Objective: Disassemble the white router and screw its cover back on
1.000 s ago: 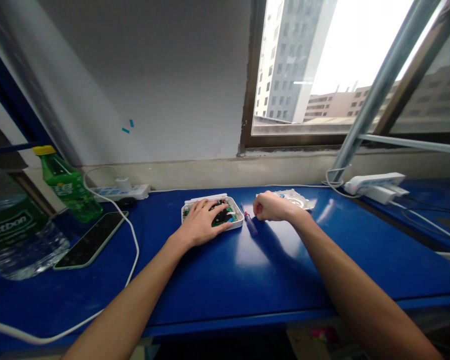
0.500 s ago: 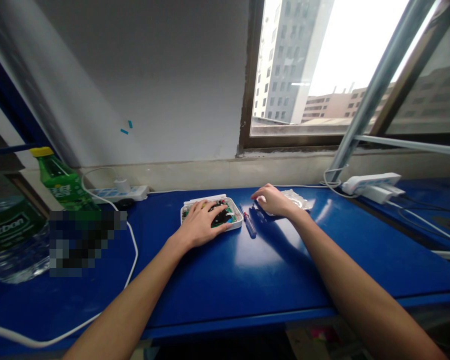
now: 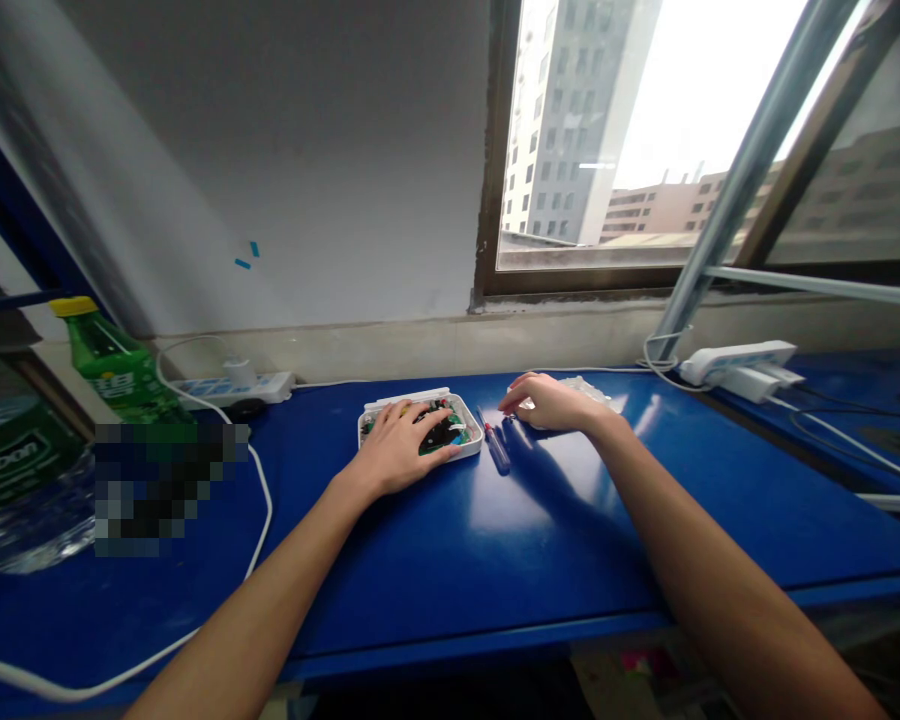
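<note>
My left hand [image 3: 397,450] lies across a white plastic case [image 3: 471,450] with its fingers spread and its thumb along the near rim. Inside the case, a green circuit board [image 3: 461,412] with coloured parts shows between the fingers. To the right of the case, my right hand [image 3: 546,402] is bent low over the table, thumb and fingers drawn together. Whatever is at its fingertips is too small to make out. A screwdriver [image 3: 498,450] with a clear purplish handle lies between the two hands. Behind my right hand sits a crumpled whitish wrapper [image 3: 596,392], partly covered.
The blue table [image 3: 420,590] runs along the wall under a window. On the left stand a green bottle [image 3: 124,365], a large water bottle [image 3: 15,480] and a power strip [image 3: 274,387]. A white cable [image 3: 266,490] loops forward. Another power strip [image 3: 742,360] with plugs is at right.
My right hand has shifted slightly and turned a little, still low beside the screwdriver. My left hand stays on the case. The whole view has moved slightly.
</note>
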`<state>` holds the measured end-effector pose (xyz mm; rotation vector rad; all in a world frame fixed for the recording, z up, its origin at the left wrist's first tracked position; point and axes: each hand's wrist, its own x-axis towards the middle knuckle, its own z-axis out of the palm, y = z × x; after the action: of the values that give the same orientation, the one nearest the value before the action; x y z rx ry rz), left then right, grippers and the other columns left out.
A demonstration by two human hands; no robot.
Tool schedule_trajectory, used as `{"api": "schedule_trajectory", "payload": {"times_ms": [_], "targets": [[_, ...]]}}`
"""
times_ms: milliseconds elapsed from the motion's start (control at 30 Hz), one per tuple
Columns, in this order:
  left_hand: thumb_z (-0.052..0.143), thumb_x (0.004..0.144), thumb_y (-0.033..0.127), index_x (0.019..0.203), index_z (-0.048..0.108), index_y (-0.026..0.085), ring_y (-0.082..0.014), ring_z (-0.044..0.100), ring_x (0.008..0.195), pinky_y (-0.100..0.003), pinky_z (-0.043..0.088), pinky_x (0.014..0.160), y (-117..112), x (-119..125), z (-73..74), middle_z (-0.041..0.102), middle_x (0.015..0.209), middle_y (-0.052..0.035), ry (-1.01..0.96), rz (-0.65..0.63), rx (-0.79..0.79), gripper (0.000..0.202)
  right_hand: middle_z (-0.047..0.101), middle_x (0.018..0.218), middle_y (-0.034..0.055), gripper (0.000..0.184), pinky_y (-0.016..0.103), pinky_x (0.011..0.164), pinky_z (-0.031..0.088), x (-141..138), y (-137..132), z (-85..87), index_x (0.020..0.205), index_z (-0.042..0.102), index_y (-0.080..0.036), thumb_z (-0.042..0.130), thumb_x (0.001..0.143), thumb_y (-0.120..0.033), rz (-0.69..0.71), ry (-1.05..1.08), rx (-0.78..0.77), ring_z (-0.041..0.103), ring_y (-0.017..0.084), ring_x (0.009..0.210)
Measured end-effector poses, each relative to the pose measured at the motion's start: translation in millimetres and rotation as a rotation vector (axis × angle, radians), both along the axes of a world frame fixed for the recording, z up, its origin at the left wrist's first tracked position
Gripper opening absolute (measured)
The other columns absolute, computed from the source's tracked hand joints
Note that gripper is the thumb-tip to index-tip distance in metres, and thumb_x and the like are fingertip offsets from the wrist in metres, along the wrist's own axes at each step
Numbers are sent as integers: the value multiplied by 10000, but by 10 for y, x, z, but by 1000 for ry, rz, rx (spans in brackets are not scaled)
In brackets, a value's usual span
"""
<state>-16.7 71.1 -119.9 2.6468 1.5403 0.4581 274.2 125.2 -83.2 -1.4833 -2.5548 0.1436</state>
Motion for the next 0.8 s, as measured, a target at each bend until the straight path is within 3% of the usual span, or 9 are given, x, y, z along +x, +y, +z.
{"api": "schedule_trajectory", "payload": {"times_ms": [167, 300, 500, 667, 800], "targets": [[427, 939, 752, 1482, 505, 378, -354, 378, 1441, -562, 267, 1215, 0, -1, -3, 495, 1534, -33, -1, -7, 6, 664, 769, 1054, 91, 329, 290, 820, 518, 34, 6, 19, 1158, 763, -195, 618, 863, -220, -232, 49, 52, 711, 236, 936], [422, 941, 752, 1481, 503, 381, -353, 376, 1442, -566, 263, 1216, 7, -6, -13, 498, 1532, -32, 0, -6, 2, 660, 774, 947, 96, 265, 278, 749, 509, 3, 56, -70, 1025, 796, -196, 670, 793, -187, -327, 40, 8, 717, 232, 849], [442, 901, 802, 1500, 480, 386, -353, 370, 1447, -558, 277, 1214, 17, -39, 19, 476, 1547, -36, -8, -32, 0, 729, 781, 878, 77, 183, 258, 723, 488, -66, 79, -116, 865, 807, -202, 667, 757, -154, -300, 52, -23, 723, 225, 836], [567, 702, 924, 1553, 383, 413, -430, 301, 1480, -627, 238, 1200, 48, -207, 95, 418, 1578, -101, 15, 41, -1, 1009, 783, 880, 55, 194, 255, 694, 476, -73, 54, -110, 861, 813, -211, 654, 756, -172, -260, 75, -8, 712, 212, 813], [617, 672, 910, 1566, 367, 377, -395, 440, 1390, -554, 337, 1162, 92, -324, 138, 501, 1507, -112, 3, 23, -50, 1071, 775, 854, 62, 202, 270, 681, 468, -102, 21, -94, 888, 811, -201, 648, 768, -190, -254, 94, 27, 700, 217, 782]]}}
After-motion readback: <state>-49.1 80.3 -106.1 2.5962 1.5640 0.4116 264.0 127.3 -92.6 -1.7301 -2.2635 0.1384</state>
